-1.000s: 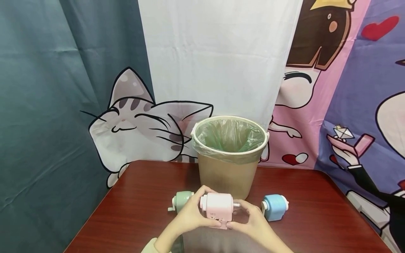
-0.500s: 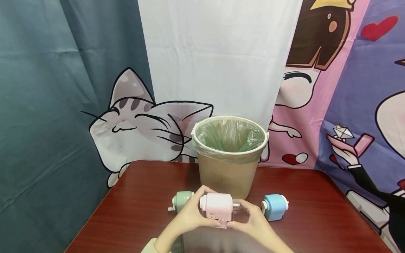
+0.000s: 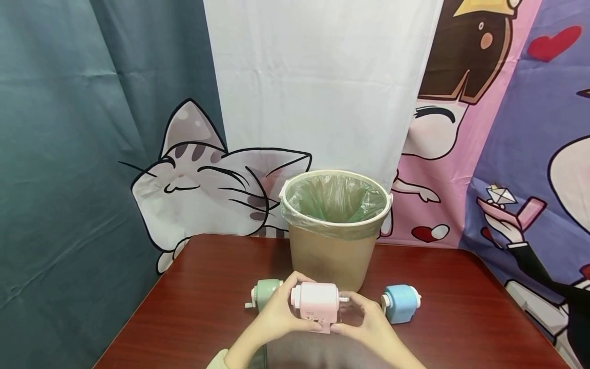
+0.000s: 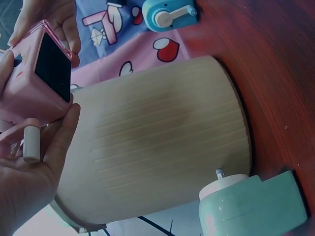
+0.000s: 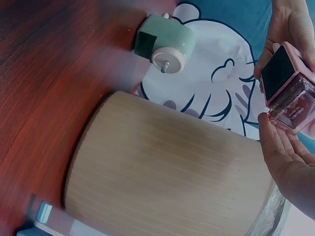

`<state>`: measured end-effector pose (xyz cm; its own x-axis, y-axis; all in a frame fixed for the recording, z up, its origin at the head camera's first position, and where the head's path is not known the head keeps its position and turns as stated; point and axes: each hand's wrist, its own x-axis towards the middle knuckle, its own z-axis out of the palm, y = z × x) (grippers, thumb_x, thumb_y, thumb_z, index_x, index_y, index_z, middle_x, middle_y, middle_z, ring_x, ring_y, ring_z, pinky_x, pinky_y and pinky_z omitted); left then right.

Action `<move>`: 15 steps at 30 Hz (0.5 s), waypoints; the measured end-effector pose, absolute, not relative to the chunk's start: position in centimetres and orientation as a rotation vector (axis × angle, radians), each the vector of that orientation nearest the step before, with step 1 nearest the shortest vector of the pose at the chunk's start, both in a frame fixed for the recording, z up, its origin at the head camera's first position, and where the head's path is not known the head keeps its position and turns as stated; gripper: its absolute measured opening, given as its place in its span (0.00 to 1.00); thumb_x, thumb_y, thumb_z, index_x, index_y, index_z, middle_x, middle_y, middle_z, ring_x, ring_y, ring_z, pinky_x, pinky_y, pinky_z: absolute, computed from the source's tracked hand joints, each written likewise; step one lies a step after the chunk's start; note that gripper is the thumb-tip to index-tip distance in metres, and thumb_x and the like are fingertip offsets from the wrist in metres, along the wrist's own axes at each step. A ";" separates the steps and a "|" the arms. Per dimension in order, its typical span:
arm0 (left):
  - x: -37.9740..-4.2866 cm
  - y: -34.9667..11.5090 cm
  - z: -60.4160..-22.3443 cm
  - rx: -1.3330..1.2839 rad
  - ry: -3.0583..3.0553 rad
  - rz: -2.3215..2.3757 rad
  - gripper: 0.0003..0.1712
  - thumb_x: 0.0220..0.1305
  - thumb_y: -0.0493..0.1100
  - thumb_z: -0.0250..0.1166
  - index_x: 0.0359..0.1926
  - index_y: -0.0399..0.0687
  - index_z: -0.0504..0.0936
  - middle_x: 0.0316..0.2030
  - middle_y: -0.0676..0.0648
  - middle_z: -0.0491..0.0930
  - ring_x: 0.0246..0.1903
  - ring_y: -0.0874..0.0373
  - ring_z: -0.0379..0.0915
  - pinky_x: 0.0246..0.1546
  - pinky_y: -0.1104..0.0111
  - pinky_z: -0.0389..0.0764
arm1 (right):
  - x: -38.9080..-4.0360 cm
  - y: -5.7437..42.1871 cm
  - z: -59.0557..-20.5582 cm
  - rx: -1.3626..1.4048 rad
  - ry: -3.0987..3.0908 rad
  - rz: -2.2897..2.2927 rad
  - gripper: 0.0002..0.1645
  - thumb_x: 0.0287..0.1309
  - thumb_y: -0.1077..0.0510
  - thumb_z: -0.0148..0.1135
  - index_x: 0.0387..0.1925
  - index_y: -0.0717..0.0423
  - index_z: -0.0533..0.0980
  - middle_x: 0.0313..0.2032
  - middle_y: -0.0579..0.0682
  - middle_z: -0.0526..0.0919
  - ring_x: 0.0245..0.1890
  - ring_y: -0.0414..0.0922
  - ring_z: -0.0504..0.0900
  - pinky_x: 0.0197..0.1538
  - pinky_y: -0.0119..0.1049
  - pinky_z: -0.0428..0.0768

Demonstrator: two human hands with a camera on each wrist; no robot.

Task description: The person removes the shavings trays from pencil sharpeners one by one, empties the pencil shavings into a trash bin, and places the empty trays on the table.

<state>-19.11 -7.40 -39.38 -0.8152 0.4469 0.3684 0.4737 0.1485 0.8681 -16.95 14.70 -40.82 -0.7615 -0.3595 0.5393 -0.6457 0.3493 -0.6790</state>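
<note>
Three pencil sharpeners: one pink point(image 3: 317, 305), one green point(image 3: 266, 292), one blue point(image 3: 400, 302); one bin point(image 3: 335, 241).

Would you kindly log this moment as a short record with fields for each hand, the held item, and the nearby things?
Left hand: grips the pink sharpener at its left end
Right hand: pinches the sharpener's clear drawer end
Green sharpener: on the table, behind the left hand
Blue sharpener: on the table, right of the hands
Bin: lined with a green bag, behind the hands
</note>
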 end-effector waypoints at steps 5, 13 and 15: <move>-18.9 -7.4 -39.4 -0.937 -2.377 -1.785 0.38 0.36 0.45 0.80 0.50 0.56 0.70 0.43 0.50 0.80 0.40 0.64 0.75 0.42 0.71 0.77 | -16.8 14.8 -41.0 0.891 -2.334 1.396 0.27 0.44 0.61 0.73 0.47 0.64 0.74 0.36 0.54 0.85 0.38 0.30 0.80 0.42 0.27 0.80; -19.1 -7.5 -39.4 -0.959 -2.371 -1.792 0.38 0.37 0.43 0.80 0.50 0.54 0.70 0.44 0.48 0.80 0.40 0.64 0.75 0.41 0.71 0.78 | -16.8 14.8 -41.0 0.871 -2.336 1.410 0.26 0.44 0.61 0.73 0.47 0.64 0.74 0.35 0.54 0.85 0.37 0.29 0.80 0.42 0.27 0.80; -19.0 -7.4 -39.4 -0.933 -2.370 -1.774 0.37 0.36 0.44 0.80 0.49 0.55 0.70 0.44 0.50 0.80 0.40 0.65 0.75 0.42 0.71 0.77 | -16.8 14.7 -40.9 0.859 -2.342 1.411 0.26 0.45 0.61 0.72 0.47 0.64 0.74 0.35 0.54 0.85 0.37 0.29 0.80 0.42 0.28 0.80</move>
<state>-18.99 -7.42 -39.41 -0.8187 0.4374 0.3721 0.4802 0.1661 0.8613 -16.84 14.74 -40.89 -0.7862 -0.3465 0.5117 -0.6143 0.3482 -0.7080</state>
